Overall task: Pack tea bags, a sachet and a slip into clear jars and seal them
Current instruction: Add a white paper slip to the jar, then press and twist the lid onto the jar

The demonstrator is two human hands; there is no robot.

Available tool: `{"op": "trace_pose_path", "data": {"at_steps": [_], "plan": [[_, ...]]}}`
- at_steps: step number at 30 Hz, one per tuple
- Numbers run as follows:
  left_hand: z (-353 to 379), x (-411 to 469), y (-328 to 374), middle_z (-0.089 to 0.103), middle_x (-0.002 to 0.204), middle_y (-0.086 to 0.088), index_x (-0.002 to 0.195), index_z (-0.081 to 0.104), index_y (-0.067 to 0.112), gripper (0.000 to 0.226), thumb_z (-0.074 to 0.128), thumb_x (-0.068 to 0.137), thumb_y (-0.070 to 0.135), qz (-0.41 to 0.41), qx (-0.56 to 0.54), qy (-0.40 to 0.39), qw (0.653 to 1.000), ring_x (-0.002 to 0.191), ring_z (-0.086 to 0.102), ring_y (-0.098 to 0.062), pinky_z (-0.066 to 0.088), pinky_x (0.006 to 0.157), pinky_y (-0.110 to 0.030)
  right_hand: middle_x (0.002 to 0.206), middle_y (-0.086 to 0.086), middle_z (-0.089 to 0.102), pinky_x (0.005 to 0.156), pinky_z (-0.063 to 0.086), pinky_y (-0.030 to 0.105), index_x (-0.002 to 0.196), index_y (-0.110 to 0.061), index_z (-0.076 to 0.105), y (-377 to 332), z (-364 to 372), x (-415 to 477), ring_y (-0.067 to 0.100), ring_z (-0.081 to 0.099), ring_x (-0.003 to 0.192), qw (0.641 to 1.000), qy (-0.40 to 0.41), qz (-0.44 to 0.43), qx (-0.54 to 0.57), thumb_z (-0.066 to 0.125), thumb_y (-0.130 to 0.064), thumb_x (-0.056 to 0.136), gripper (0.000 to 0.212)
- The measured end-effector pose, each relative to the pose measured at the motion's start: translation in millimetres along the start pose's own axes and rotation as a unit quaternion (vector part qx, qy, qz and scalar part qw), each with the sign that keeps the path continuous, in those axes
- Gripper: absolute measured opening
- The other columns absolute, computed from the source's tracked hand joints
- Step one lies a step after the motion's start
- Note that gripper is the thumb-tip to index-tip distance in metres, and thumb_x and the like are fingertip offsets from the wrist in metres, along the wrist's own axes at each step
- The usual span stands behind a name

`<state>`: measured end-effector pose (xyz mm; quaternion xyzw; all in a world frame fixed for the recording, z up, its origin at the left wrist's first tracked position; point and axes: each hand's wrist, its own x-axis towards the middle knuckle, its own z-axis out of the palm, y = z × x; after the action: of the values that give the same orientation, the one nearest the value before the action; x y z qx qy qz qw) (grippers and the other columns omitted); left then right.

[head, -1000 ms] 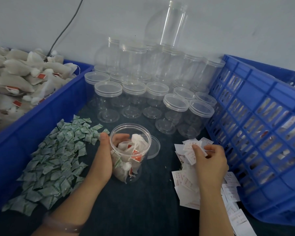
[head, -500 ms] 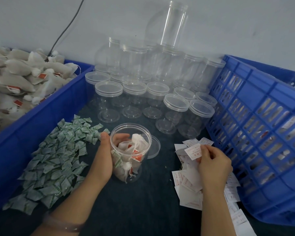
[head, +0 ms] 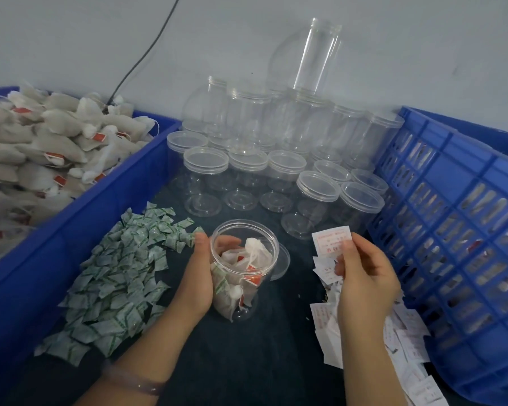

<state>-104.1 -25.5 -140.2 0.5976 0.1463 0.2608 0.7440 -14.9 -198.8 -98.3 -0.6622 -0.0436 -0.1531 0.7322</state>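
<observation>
My left hand (head: 197, 279) curls round the open clear plastic jar (head: 241, 312), steadying it upright on the dark mat (head: 247, 361) with its white tea bags (head: 254, 250) inside. My right hand (head: 364, 279) pinches one small white printed paper slip (head: 330, 240) near the rim, ready to drop in. The clear round lid (head: 283, 259) lies just behind, handy for sealing.

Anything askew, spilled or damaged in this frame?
Only the topmost jar of the stack at the back: it sits tilted rather than upright, so it looks precariously perched. The left hand holds the open jar and the right hand pinches one slip; no damage shows.
</observation>
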Motion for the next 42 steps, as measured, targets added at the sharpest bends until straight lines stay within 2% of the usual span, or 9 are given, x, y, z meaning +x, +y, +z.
{"op": "trace_pose_path", "data": {"at_steps": [5,11,19,25,28,31,36,40,42], "plan": [[-1,1,-1,0.075,0.089,-0.008,0.102,0.064,0.004,0.09,0.018,0.071,0.075,-0.012,-0.025,0.005,1.0,0.084,0.071,-0.017,0.053,0.07,-0.018,0.077,-0.014,0.072,0.059,0.047,0.009,0.083,-0.033,0.073,-37,31,-20,-0.003,0.063,0.067,0.986,-0.153,-0.053,0.042,0.068,-0.009,0.088,0.025],[-1,-1,3,0.073,0.104,-0.01,0.099,0.075,0.03,0.081,0.03,0.065,0.089,-0.026,-0.048,-0.014,0.998,0.104,0.067,-0.025,0.046,0.097,-0.044,0.08,-0.02,0.061,0.073,0.042,0.006,0.079,-0.043,0.06,-65,71,-30,-0.002,0.057,0.088,0.894,-0.348,-0.236,-0.158,0.066,-0.017,0.08,0.026],[0,3,0,0.074,0.082,-0.007,0.091,0.069,0.013,0.077,0.022,0.073,0.072,0.002,-0.024,0.01,1.0,0.08,0.07,-0.014,0.052,0.072,-0.025,0.082,-0.024,0.063,0.088,0.038,0.018,0.066,-0.042,0.062,-49,70,-15,0.0,0.051,0.101,0.832,-0.426,-0.254,-0.249,0.066,-0.014,0.076,0.031],[-7,6,-1,0.075,0.083,-0.002,0.096,0.066,0.009,0.086,0.014,0.084,0.076,0.011,-0.003,0.032,0.999,0.081,0.07,-0.011,0.052,0.07,-0.017,0.084,-0.025,0.066,0.066,0.042,0.003,0.089,-0.034,0.065,-29,62,21,-0.006,0.061,0.087,0.911,-0.31,-0.132,-0.238,0.064,-0.021,0.087,0.013],[-11,9,2,0.073,0.082,-0.001,0.098,0.065,0.006,0.083,0.017,0.073,0.068,0.016,-0.014,0.047,0.999,0.079,0.068,-0.009,0.051,0.07,-0.016,0.117,-0.004,0.064,0.091,0.046,0.028,0.121,-0.017,0.059,5,61,29,0.021,0.057,0.115,0.832,-0.361,-0.017,-0.421,0.064,-0.039,0.089,0.039],[-11,8,2,0.072,0.083,-0.001,0.098,0.065,0.007,0.083,0.016,0.072,0.069,0.017,-0.012,0.047,0.999,0.08,0.068,-0.009,0.052,0.072,-0.015,0.129,0.009,0.056,0.099,0.043,0.041,0.123,-0.013,0.054,23,62,25,0.031,0.046,0.122,0.759,-0.403,0.0,-0.51,0.067,-0.046,0.085,0.052],[-11,8,2,0.071,0.088,-0.005,0.101,0.065,0.006,0.085,0.015,0.073,0.069,0.018,0.004,0.058,0.998,0.084,0.067,-0.012,0.049,0.078,-0.022,0.134,0.007,0.052,0.095,0.046,0.033,0.143,-0.018,0.042,19,65,26,0.024,0.052,0.121,0.8,-0.41,-0.03,-0.437,0.072,-0.019,0.082,0.069],[-10,7,2,0.074,0.09,-0.005,0.101,0.066,0.008,0.085,0.016,0.074,0.07,0.007,0.01,0.062,0.998,0.089,0.069,-0.014,0.049,0.081,-0.026,0.105,-0.015,0.06,0.059,0.046,0.007,0.135,-0.023,0.052,-8,62,29,0.001,0.062,0.085,0.866,-0.401,-0.039,-0.295,0.072,-0.009,0.082,0.059],[-8,7,3,0.074,0.093,-0.009,0.104,0.066,0.005,0.088,0.016,0.074,0.07,0.009,0.015,0.063,0.998,0.092,0.068,-0.021,0.049,0.085,-0.03,0.095,-0.022,0.064,0.061,0.045,0.002,0.123,-0.027,0.062,-24,62,22,-0.008,0.063,0.083,0.89,-0.396,-0.064,-0.217,0.073,-0.013,0.083,0.044]]}}
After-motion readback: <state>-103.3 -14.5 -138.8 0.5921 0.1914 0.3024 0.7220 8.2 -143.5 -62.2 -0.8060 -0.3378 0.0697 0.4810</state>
